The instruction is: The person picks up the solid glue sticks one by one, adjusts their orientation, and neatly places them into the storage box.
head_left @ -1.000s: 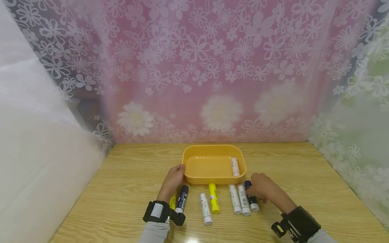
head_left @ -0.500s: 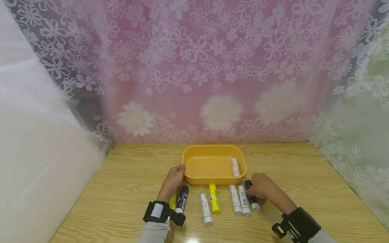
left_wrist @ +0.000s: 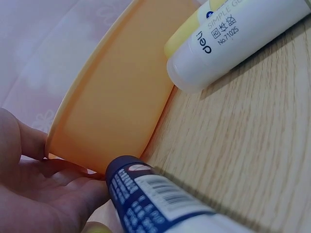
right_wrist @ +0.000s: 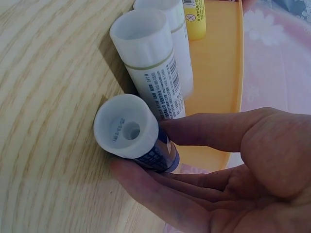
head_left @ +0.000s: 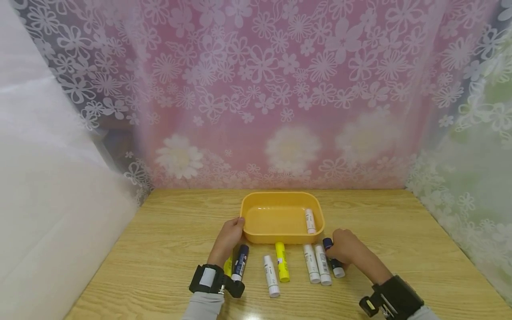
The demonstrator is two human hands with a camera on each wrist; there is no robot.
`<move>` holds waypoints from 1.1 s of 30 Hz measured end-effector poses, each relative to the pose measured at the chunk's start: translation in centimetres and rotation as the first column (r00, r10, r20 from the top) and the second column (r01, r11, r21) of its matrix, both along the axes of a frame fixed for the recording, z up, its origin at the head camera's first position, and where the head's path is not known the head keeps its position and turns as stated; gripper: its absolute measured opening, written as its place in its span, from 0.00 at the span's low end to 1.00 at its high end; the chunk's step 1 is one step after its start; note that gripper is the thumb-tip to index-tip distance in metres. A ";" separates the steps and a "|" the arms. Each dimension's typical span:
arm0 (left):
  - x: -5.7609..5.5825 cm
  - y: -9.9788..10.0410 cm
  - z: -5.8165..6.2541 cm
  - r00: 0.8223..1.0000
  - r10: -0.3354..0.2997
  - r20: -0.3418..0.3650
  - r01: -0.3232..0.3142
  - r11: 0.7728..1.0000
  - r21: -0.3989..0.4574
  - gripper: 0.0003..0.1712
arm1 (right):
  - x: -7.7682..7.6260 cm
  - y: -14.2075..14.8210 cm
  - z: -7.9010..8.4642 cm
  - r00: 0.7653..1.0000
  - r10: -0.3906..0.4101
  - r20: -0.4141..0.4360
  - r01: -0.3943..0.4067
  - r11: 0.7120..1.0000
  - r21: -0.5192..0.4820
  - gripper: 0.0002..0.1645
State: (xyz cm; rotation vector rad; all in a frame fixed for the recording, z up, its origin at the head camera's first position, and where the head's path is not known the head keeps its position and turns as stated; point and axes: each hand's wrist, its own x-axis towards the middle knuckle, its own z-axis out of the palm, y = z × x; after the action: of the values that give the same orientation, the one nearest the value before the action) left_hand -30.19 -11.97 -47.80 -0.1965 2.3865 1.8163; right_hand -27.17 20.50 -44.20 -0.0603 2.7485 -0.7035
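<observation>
Just below the centre of the head view, the left hand grips the left end of a yellow-orange tray, thumb at its rim. Lower right of centre, the right hand pinches a dark blue glue stick between thumb and fingers, just beside two white glue sticks near the tray's lower right corner. One white stick lies inside the tray at right. Along the lower middle of the surface lie a yellow stick and another white one; a second dark blue stick and a partly hidden yellow one lie near the left wrist.
</observation>
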 end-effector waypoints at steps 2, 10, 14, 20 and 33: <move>0.0 0.0 0.0 1.000 -0.001 0.000 0.001 1.000 -0.003 0.29 | 0.0 0.0 0.0 1.000 -0.001 -0.003 0.001 1.000 0.001 0.11; 0.0 0.0 0.0 1.000 0.006 -0.003 -0.006 1.000 0.000 0.29 | -0.1 0.1 -0.2 1.000 -0.004 -0.019 0.004 1.000 0.000 0.10; 0.0 0.0 0.0 1.000 -0.001 -0.009 0.002 1.000 0.004 0.29 | -0.1 0.2 -0.3 1.000 -0.004 -0.016 0.004 1.000 0.000 0.10; 0.0 0.0 -0.1 1.000 -0.004 -0.010 0.004 1.000 -0.001 0.29 | 0.0 0.2 -0.3 1.000 -0.007 -0.015 0.007 1.000 0.006 0.11; 0.0 -0.1 0.0 1.000 -0.002 -0.006 0.002 1.000 0.003 0.29 | 0.1 0.3 0.2 0.999 -0.002 -0.032 0.001 1.000 -0.009 0.11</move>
State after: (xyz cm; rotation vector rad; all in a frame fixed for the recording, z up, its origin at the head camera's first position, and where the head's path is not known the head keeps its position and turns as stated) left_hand -30.22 -12.03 -47.83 -0.1880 2.3870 1.8221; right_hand -27.07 20.84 -44.02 -0.0720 2.7759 -0.7216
